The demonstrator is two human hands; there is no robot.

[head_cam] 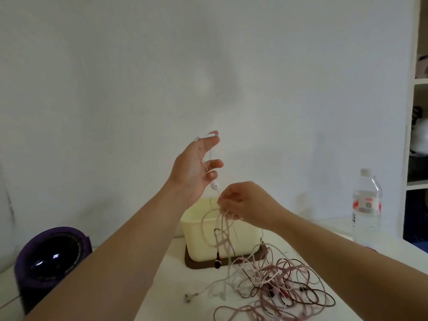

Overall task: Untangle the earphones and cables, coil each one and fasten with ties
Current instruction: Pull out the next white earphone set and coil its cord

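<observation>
Head camera, the only view. A person's two bare forearms reach out over a white table (176, 286) set against a plain white wall (115, 77). The left hand (196, 167) is raised near the centre of the frame, palm turned to the right and fingers spread. Its top two fingertips appear to pinch one end of a white earphone cable (214, 185), which runs down across the palm and past an inline remote. Just below, toward 5 o'clock, the right hand (245, 202) has its fingers curled and clamped on a bunch of pale strands that hang from it. These strands lead into a tangle of pink and dark red cables (289, 281) lying on the table at 5 o'clock in the frame. A white earbud (187, 297) rests on the table at 6 o'clock, and a black earbud (217, 262) dangles from the lifted strands. Behind the strands, a cream plastic tub (199, 239) stands on a dark brown tray (201, 262). A clear water bottle (367, 205) stands at 3 o'clock; its red and white label is too blurred to read. A purple round device (51, 258) with a glossy dark dome sits at 8 o'clock. White shelving (419, 89) runs along the right edge.
</observation>
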